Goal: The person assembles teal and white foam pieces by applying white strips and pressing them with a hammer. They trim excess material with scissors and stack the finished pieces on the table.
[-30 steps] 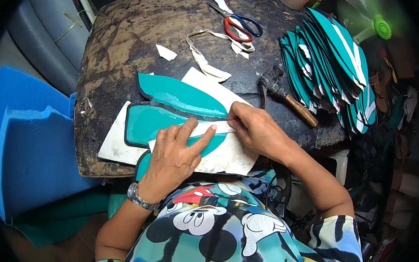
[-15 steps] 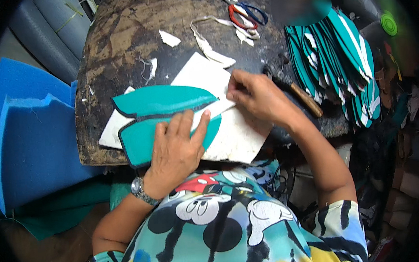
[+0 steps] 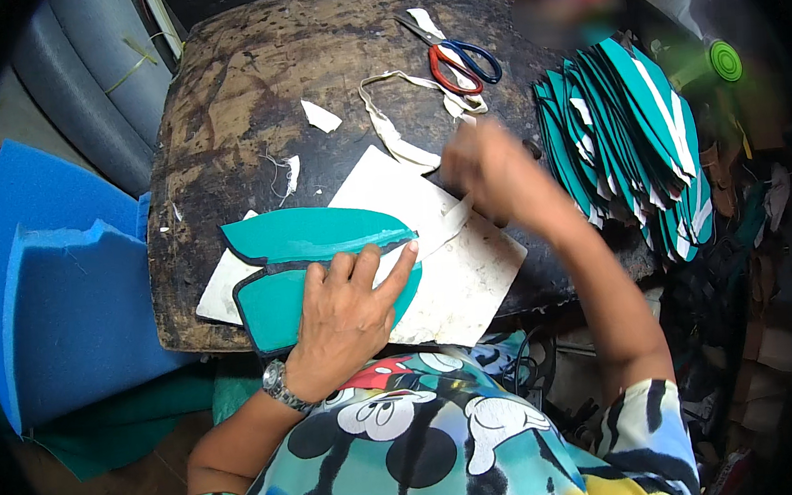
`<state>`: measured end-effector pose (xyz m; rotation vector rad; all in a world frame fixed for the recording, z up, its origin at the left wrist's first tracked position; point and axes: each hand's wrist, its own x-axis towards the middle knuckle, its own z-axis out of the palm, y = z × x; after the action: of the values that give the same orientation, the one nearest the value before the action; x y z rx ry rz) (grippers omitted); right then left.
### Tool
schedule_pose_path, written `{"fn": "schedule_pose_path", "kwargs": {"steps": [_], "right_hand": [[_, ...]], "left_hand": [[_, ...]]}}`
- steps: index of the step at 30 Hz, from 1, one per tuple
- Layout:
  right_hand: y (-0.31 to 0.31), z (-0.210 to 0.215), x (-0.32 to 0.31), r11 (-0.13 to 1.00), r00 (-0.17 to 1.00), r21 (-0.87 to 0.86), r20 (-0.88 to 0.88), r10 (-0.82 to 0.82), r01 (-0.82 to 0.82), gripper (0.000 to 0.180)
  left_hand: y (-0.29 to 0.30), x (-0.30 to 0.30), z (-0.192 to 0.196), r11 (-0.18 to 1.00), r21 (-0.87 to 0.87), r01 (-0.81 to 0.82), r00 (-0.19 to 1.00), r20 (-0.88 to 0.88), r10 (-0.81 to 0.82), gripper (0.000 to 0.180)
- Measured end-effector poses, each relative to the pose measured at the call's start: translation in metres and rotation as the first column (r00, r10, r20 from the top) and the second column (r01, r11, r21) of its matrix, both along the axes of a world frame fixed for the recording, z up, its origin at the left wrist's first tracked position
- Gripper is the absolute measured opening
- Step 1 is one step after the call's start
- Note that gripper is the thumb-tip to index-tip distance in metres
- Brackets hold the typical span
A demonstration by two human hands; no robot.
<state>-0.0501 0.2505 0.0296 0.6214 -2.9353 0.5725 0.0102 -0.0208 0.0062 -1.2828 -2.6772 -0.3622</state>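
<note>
Two teal shaped pieces [image 3: 316,235] lie on a white sheet [image 3: 459,275] at the near edge of a dark worn table [image 3: 244,92]. My left hand [image 3: 350,312] presses flat on the lower teal piece, fingers spread, index tip at the edge of the upper one. My right hand [image 3: 492,170] is blurred above the white sheet and pulls a thin white strip [image 3: 445,225] away from the teal pieces. Whether it also grips a tool I cannot tell.
Red-and-blue-handled scissors [image 3: 456,61] and white offcuts [image 3: 396,131] lie farther back. A fanned stack of teal pieces [image 3: 629,136] fills the table's right side. Blue foam [image 3: 55,284] stands at the left, a grey padded seat [image 3: 85,76] behind it.
My right hand has lifted up and to the right, drawing a white strip off the teal pieces. The left hand stays pressed on the lower piece.
</note>
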Motion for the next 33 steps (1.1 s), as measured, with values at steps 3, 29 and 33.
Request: {"fn": "schedule_pose_path", "kwargs": {"steps": [3,29,33], "right_hand": [[0.031,-0.016,-0.088,0.92,0.893,-0.072,-0.22,-0.392,0.386,0.017],[-0.036,0.042,0.136,0.93,0.845,0.269,0.407,-0.346,0.251,0.05],[-0.05,0.035,0.125,0.919,0.855,0.306,0.374,-0.358,0.25,0.049]], "left_hand": [[0.004,0.002,-0.001,0.997,0.003,-0.074,0.997,0.009,0.074,0.061],[0.006,-0.001,-0.015,0.951,0.231,-0.205,0.975,0.131,0.178,0.06],[0.007,-0.003,-0.014,0.956,0.216,-0.198,0.977,0.125,0.174,0.061]]}}
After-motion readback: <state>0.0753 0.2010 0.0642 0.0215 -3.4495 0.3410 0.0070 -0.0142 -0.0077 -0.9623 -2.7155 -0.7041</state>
